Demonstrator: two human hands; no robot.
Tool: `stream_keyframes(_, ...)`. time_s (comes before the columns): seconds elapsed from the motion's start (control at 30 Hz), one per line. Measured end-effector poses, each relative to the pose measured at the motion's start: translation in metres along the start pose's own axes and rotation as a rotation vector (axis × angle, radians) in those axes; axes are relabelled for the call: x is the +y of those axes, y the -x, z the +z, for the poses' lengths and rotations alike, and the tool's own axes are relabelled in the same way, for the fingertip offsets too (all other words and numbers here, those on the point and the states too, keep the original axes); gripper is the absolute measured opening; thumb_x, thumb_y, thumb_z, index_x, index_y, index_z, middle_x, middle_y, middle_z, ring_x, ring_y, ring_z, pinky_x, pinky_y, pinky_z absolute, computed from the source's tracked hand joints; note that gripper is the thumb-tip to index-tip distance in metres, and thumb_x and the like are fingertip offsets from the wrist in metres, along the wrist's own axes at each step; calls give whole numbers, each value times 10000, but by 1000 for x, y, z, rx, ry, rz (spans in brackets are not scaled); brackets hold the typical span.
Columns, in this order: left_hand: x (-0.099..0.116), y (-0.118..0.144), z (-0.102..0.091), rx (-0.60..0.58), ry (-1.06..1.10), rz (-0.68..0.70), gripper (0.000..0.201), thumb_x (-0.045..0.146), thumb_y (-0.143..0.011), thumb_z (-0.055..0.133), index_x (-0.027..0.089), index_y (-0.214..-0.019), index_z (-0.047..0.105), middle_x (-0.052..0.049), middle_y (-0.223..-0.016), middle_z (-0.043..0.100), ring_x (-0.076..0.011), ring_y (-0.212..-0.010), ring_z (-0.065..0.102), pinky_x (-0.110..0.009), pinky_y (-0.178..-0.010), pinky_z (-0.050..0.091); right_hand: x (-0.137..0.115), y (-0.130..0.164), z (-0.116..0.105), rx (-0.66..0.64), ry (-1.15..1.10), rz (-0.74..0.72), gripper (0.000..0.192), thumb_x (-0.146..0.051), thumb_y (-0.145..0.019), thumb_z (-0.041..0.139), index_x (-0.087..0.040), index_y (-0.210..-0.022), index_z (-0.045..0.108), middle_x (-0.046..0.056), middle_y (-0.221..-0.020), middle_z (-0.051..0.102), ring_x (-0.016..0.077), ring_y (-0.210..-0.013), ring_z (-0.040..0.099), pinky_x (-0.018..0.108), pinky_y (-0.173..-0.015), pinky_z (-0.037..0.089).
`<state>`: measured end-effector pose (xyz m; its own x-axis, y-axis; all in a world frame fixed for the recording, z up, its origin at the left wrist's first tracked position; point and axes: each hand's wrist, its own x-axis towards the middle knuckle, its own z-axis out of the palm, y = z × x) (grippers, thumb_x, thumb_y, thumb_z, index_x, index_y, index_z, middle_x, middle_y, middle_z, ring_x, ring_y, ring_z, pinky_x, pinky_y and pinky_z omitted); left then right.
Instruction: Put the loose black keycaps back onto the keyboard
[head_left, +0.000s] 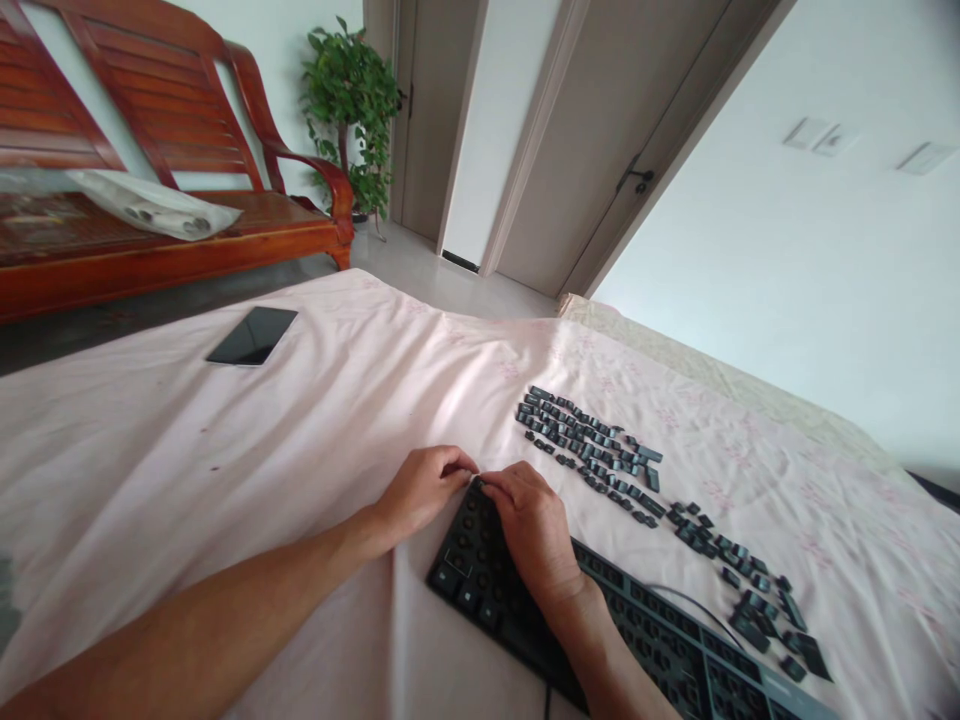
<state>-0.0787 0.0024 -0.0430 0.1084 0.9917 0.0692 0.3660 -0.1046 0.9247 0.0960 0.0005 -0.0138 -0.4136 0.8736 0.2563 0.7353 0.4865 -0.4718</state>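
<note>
Keyboard (pixel 637 620) under right hand (pixel 534 525), beside left hand (pixel 424 490); both curled at its corner (pixel 474 496), grip unclear

Your keyboard (pixel 667 640) was black, your keycaps (pixel 697 540) black; you had a pale pink cloth (pixel 337 420), faintly flowered in deeper pink, and a reddish-brown settee (pixel 187 262).

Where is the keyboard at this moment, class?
In the head view, the keyboard lies at lower right on the pink cloth, beneath the right hand, the loose keycaps beyond.
</note>
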Motion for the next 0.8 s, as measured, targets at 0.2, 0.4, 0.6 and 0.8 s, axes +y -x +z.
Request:
stream_keyframes(0.2, -2, -1, 1, 8, -39, 18, 212, 240, -799, 532, 196, -895, 716, -10, -866, 730, -157, -819, 657, -237, -775, 479, 0, 3, 5, 30, 38, -19, 194, -173, -911, 519, -223, -898, 706, 33, -834, 601, 166, -825, 558, 257, -787, 445)
stream_keyframes(0.4, -1, 0, 1, 16, -63, 13, 205, 255, -798, 540, 200, -887, 716, -7, -854, 732, -156, -800, 657, -236, -761, 480, -5, 5, 7, 31, 163, -44, 204, -168, -925, 493, -215, -863, 681, 30, -825, 582, 162, -833, 546, 247, -784, 431)
stream_keyframes(0.6, -1, 1, 1, 13, -106, 35, 206, 257, -802, 533, 208, -871, 721, -7, -859, 735, -159, -811, 657, -235, -772, 476, -18, 11, 5, -57, 392, -69, 200, -100, -904, 469, -209, -917, 636, 46, -889, 578, 184, -868, 532, 259, -712, 443)
stream_keyframes(0.8, 1, 0, 0, -9, -157, 51, 239, 245, -810, 511, 208, -903, 728, -20, -897, 739, -169, -863, 661, -228, -775, 471, -32, 12, 5, -186, 568, -74, 274, -11, -838, 465, -151, -1026, 605, 93, -956, 573, 227, -882, 534, 309, -680, 505)
